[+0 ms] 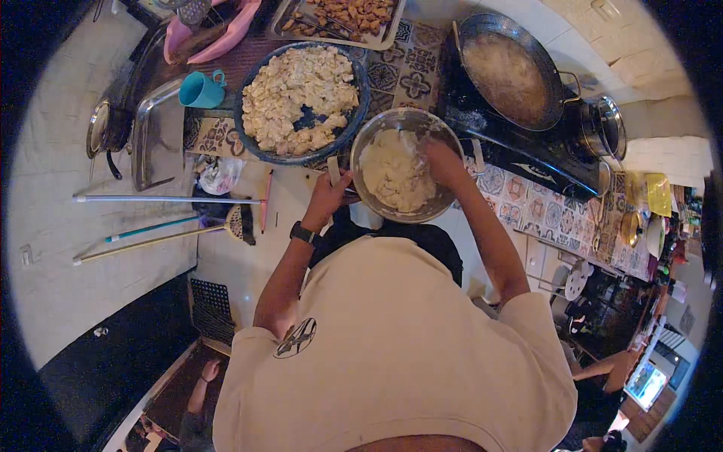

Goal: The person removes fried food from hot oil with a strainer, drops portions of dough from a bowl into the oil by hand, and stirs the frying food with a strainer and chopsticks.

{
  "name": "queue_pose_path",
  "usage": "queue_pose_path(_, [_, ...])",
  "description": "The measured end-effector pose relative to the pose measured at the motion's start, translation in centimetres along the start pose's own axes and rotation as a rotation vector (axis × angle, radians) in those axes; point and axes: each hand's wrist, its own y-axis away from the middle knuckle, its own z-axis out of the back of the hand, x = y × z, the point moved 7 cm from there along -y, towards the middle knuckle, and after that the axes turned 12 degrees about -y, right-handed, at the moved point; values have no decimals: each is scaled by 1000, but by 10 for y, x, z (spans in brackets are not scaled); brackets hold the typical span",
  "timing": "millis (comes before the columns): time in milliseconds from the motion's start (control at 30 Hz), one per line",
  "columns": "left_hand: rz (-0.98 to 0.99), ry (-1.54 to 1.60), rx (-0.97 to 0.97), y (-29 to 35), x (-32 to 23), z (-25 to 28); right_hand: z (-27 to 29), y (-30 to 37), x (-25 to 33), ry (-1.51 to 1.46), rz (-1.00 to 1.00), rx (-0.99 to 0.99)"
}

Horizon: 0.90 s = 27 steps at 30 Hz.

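A round metal pot (407, 112) is in front of me, tilted slightly toward my body. Pale floury batter-like coating with lumps (395, 169) fills much of its inside. My left hand (329, 197) is closed round the handle on the pot's left side. Over the right rim reaches my right hand (444, 163), down among the floury lumps; its fingers are blurred and partly hidden, so their grip does not show. Just left of the pot sits a wide dark blue basin (364, 102), heaped with coated pale pieces (301, 94) around a small bare patch.
At the right, a wok (504, 79) of bubbling oil stands on a black stove (520, 147), with a lidded pot (602, 128) beside it. A tray of browned pieces (339, 16) lies at the back. A teal mug (202, 90) and a metal tray (143, 143) are left. Brooms (173, 200) lean low left.
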Motion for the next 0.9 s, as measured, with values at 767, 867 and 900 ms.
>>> queue_pose_path(767, [22,-39,-33,-6,14,10,265,-107,39,37,24,-395])
queue_pose_path(867, [31,-13,-10,-9,19,7,283,-158,-47,359,-75,-277])
queue_pose_path(900, [13,-34,-30,-8,16,7,282,-170,-55,361,-67,-289])
